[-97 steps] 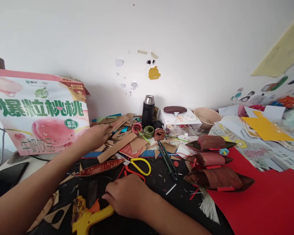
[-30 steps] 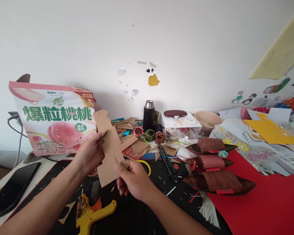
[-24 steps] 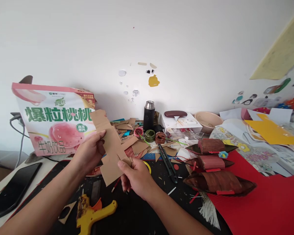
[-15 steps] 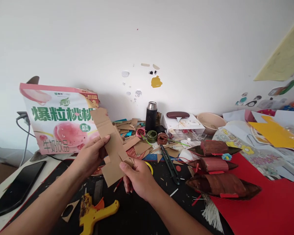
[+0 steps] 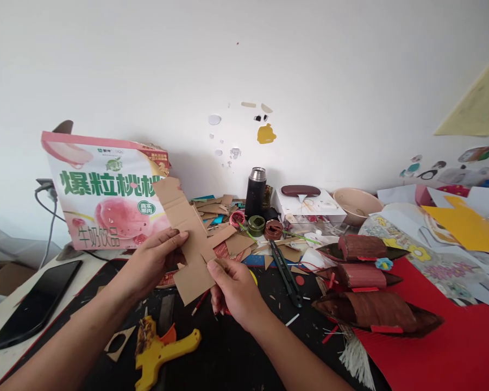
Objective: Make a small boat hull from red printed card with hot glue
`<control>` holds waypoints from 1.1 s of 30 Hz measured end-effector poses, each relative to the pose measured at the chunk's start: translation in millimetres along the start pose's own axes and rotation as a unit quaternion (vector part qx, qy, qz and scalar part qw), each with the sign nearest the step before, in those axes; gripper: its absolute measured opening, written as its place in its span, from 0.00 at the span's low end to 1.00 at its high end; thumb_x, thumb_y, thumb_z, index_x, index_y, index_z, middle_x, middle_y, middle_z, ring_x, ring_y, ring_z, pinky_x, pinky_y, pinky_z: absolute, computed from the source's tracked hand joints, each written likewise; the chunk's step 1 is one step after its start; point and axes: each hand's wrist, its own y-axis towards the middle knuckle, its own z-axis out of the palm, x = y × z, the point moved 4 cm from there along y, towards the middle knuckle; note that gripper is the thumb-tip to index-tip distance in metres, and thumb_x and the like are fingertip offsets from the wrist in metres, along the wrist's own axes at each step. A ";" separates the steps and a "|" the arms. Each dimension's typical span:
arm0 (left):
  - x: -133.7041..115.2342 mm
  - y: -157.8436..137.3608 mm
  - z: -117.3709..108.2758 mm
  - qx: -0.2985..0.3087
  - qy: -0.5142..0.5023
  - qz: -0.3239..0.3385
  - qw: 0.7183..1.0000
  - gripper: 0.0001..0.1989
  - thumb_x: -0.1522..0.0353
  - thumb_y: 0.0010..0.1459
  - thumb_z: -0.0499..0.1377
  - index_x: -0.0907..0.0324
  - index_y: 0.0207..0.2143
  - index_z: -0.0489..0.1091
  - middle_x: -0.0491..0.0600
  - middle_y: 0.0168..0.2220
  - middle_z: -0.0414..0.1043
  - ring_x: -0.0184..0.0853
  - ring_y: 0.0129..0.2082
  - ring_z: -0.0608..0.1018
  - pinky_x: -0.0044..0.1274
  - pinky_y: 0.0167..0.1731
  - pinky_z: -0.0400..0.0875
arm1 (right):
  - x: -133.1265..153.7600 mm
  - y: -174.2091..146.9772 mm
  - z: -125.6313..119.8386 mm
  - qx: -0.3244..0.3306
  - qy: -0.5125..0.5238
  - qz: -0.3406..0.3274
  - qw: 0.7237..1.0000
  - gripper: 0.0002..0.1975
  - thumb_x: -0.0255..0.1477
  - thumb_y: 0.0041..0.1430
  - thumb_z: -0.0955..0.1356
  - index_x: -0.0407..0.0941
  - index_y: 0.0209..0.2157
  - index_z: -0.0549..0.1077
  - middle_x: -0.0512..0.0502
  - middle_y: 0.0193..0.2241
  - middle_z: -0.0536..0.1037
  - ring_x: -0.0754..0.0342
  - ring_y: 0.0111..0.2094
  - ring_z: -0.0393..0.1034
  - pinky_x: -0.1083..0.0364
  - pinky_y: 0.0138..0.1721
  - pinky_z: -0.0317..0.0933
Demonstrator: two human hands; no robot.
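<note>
A cut piece of brown cardboard (image 5: 189, 231), creased near its upper end, is held up at a tilt over the black work mat. My left hand (image 5: 157, 255) grips its left edge, thumb lying on the near face. At the lower right edge my right hand (image 5: 234, 290) pinches it between thumb and fingers. Below my hands lies a yellow glue gun (image 5: 163, 347) with an orange trigger. A dark green utility knife (image 5: 285, 274) rests to the right of my right hand. Cardboard scraps (image 5: 236, 247) are heaped behind.
Three brown model boats (image 5: 385, 312) sit at right, partly on red paper (image 5: 452, 347). A black thermos (image 5: 256, 195) and open paint jars (image 5: 273, 229) stand at the back. A printed drink box (image 5: 114, 206) leans at left, behind a phone (image 5: 36, 304). A bowl (image 5: 356, 206) stands farther right.
The whole view has shifted slightly, moving things a little to the right in the picture. Both hands keep hold of the cardboard, which has turned slightly.
</note>
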 end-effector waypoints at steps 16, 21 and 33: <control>4.8 -7.4 2.0 0.008 0.029 -0.031 0.999 0.21 0.55 0.46 0.77 0.59 0.33 0.76 0.43 0.25 0.73 0.31 0.25 0.75 0.19 0.23 0.70 | 0.1 -2.2 0.8 -0.015 -0.048 0.004 0.999 0.30 0.60 0.58 0.69 0.47 0.26 0.64 0.59 0.11 0.65 0.61 0.11 0.58 0.62 0.12 0.50; 7.6 -11.0 -1.1 -0.002 0.033 -0.024 0.999 0.22 0.55 0.46 0.77 0.58 0.30 0.72 0.39 0.22 0.67 0.28 0.23 0.72 0.17 0.22 0.66 | -1.9 -1.4 0.8 -0.009 -0.044 -0.008 0.999 0.30 0.60 0.58 0.69 0.47 0.26 0.64 0.59 0.11 0.64 0.61 0.11 0.59 0.63 0.13 0.50; 6.5 -19.1 -1.8 -0.050 -0.037 -0.054 0.997 0.24 0.66 0.43 0.78 0.58 0.41 0.74 0.45 0.31 0.81 0.33 0.27 0.80 0.20 0.27 0.77 | 3.1 -4.4 1.0 0.000 -0.049 -0.008 0.999 0.29 0.59 0.60 0.69 0.47 0.28 0.66 0.58 0.14 0.66 0.60 0.13 0.61 0.62 0.14 0.50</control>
